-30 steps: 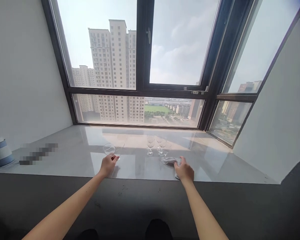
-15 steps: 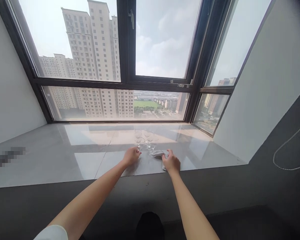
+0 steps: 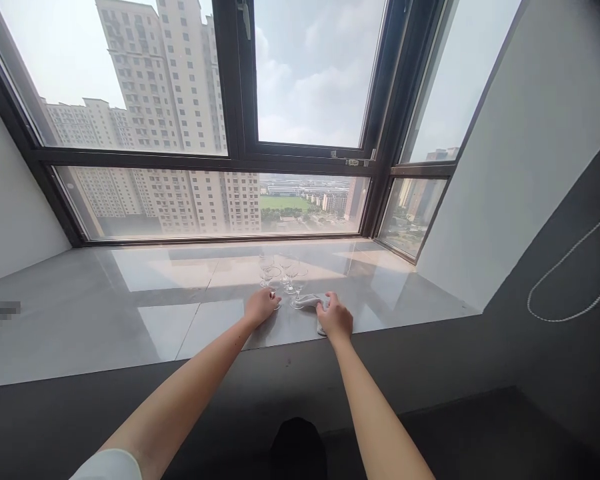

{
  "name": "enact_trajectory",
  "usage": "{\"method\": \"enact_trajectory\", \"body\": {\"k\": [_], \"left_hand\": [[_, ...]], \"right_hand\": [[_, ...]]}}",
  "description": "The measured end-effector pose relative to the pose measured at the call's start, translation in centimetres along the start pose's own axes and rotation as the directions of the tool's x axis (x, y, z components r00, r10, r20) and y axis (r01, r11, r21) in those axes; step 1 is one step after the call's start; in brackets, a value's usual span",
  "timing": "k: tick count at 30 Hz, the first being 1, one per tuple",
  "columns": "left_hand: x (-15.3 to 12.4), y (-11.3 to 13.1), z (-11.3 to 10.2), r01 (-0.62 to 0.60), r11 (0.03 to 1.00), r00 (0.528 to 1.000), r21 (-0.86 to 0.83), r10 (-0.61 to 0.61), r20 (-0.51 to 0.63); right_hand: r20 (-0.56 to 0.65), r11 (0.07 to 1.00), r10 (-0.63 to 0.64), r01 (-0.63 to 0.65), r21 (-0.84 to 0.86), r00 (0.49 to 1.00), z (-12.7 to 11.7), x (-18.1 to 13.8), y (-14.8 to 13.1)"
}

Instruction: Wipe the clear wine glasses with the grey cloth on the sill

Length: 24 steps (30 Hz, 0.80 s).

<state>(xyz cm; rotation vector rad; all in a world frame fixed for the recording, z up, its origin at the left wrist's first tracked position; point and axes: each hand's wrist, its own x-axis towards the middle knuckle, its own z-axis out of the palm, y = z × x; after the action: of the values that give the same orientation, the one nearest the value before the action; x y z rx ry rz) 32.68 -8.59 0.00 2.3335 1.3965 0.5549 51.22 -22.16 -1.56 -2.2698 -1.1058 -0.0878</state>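
Several clear stemmed glasses (image 3: 285,272) stand close together on the glossy grey window sill (image 3: 130,307). My left hand (image 3: 261,308) is closed round the stem of the nearest glass (image 3: 273,279), which stands upright at the left of the group. My right hand (image 3: 335,318) rests just right of the glasses, its fingers closed on a small white cloth (image 3: 310,302) that lies on the sill and touches the base of one glass.
A large dark-framed window (image 3: 240,153) rises behind the sill, with tower blocks outside. White walls close the sill at left and right (image 3: 520,167). A dark ledge (image 3: 430,373) runs along the sill's front edge. A white cord (image 3: 570,313) lies at far right.
My left hand has carried its glass from the left to the group and set it upright there. The view has swung right, so the pot at far left is out of sight.
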Motion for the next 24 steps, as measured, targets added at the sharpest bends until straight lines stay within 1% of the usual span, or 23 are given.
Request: {"method": "enact_trajectory", "body": {"k": [4,7,10,13,15,17,19,21,22,24], "left_hand": [[-0.4,0.0,-0.6,0.025,0.996,1.0,0.082,-0.025,0.001],[-0.8,-0.6,-1.5,0.03,0.99,1.0,0.136,-0.029,-0.01],[-1.2,-1.8,-2.7,-0.002,0.984,0.999,0.179,0.008,-0.032],[-1.5,-2.8,-3.6,-0.027,0.984,0.998,0.178,0.038,-0.059],[-1.5,-3.0,-3.8,-0.042,0.985,0.997,0.168,0.053,-0.06],[-1.5,-2.7,-3.5,-0.077,0.982,0.994,0.17,0.09,-0.069],[-1.4,-1.9,-2.9,-0.087,0.978,0.987,0.191,0.11,-0.116],[-1.2,-1.0,-2.0,-0.028,0.978,0.982,0.206,0.066,-0.179],[-1.0,-0.5,-1.6,0.023,0.979,0.979,0.201,0.018,-0.202],[-0.6,0.3,-0.7,0.136,0.977,0.972,0.166,-0.098,-0.215]], "right_hand": [[0.01,1.0,0.002,-0.002,0.004,1.0,0.1,0.1,0.1],[0.005,1.0,-0.002,0.002,0.004,1.0,0.2,0.1,0.1],[-0.006,1.0,-0.006,0.006,0.006,1.0,0.2,0.1,0.1],[-0.008,1.0,0.0,0.0,0.003,1.0,0.2,0.1,0.0],[-0.004,1.0,0.006,-0.006,0.001,1.0,0.2,0.1,0.0],[0.003,1.0,0.01,-0.01,0.003,1.0,0.1,0.1,-0.1],[0.006,1.0,0.013,-0.013,0.004,1.0,0.1,0.1,-0.1],[0.002,1.0,0.014,-0.014,0.001,1.0,0.1,0.1,0.0],[0.0,1.0,0.015,-0.015,-0.002,1.0,0.1,0.1,0.0],[-0.005,1.0,0.009,-0.009,-0.006,1.0,0.2,0.2,0.1]]}}
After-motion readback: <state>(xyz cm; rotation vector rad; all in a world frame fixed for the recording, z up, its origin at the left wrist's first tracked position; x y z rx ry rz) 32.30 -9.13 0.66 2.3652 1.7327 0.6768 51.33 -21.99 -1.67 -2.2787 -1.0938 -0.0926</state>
